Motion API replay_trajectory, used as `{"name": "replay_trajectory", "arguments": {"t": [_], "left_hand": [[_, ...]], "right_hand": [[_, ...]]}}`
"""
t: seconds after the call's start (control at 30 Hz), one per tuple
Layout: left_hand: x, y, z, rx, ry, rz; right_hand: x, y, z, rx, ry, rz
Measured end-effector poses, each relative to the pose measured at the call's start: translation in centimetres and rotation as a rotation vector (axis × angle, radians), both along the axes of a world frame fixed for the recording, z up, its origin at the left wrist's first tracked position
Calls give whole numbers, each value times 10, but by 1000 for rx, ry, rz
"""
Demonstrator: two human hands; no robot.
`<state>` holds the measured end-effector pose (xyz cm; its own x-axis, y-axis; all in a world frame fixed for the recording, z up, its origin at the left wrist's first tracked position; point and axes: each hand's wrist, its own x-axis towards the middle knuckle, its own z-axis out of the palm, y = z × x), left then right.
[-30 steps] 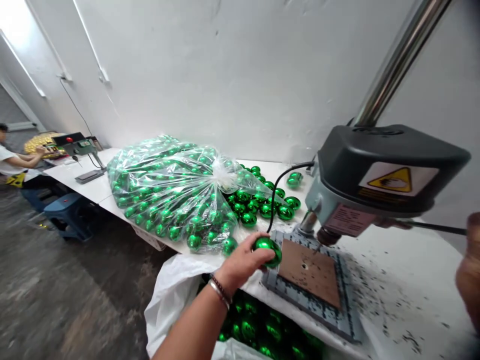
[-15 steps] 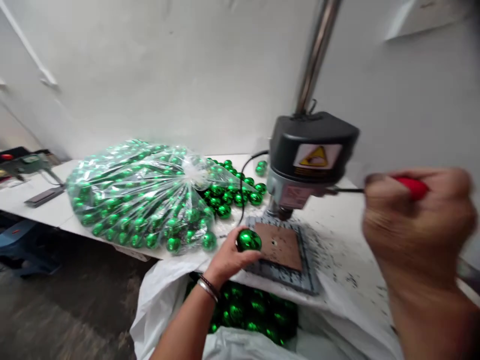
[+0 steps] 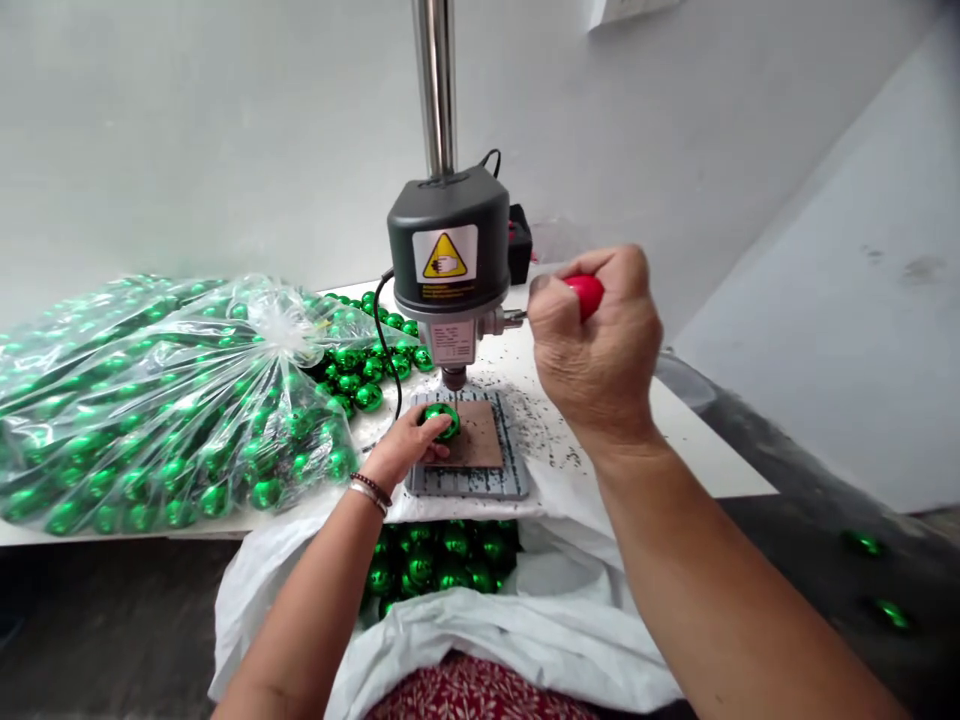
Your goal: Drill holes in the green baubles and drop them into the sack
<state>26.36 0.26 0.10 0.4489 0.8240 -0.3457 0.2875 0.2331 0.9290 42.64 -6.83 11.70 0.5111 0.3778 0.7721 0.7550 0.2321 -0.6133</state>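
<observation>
My left hand (image 3: 412, 440) grips a shiny green ball (image 3: 441, 422) over the brown board (image 3: 480, 435) on the grey base plate (image 3: 517, 470) of a drill press. Right above the ball is the chuck (image 3: 454, 378) under the dark drill head (image 3: 448, 235), which bears a yellow warning sign. My right hand (image 3: 596, 345) is closed round the red knob (image 3: 585, 295) of the lever at the head's right side. Loose green balls (image 3: 367, 397) lie left of the press.
A clear bag of green balls (image 3: 172, 400) covers the table's left part. White cloth (image 3: 285, 560) at the front edge holds more balls (image 3: 450, 560). Dark shavings dot the table (image 3: 690, 450). Two green balls (image 3: 892, 613) lie on the floor at right.
The view has turned right, so the press now stands nearer the middle. My left hand has brought the ball from the board's left edge to under the chuck. My right hand still holds the knob.
</observation>
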Motion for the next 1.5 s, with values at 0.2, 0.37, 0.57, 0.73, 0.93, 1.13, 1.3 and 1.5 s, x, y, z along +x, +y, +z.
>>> {"name": "replay_trajectory", "arguments": {"t": [0.2, 0.37, 0.57, 0.73, 0.93, 1.13, 1.3, 1.5], "left_hand": [[4, 3, -1, 1, 21, -20], [1, 5, -4, 29, 4, 0], [0, 4, -8, 102, 8, -73], [3, 1, -6, 141, 42, -35], [-3, 6, -6, 105, -28, -22], [-6, 12, -14, 189, 2, -84], [-5, 15, -14, 262, 123, -94], [2, 13, -4, 425, 300, -121]], "right_hand": [[4, 6, 10, -32, 4, 14], [6, 13, 29, -120, 82, 35], [3, 11, 37, -199, 102, 4], [2, 11, 36, -195, 113, 14], [1, 10, 37, -176, 109, 15], [1, 10, 36, -158, 98, 40], [1, 10, 37, -137, 106, 61], [0, 7, 38, -167, 101, 54]]}}
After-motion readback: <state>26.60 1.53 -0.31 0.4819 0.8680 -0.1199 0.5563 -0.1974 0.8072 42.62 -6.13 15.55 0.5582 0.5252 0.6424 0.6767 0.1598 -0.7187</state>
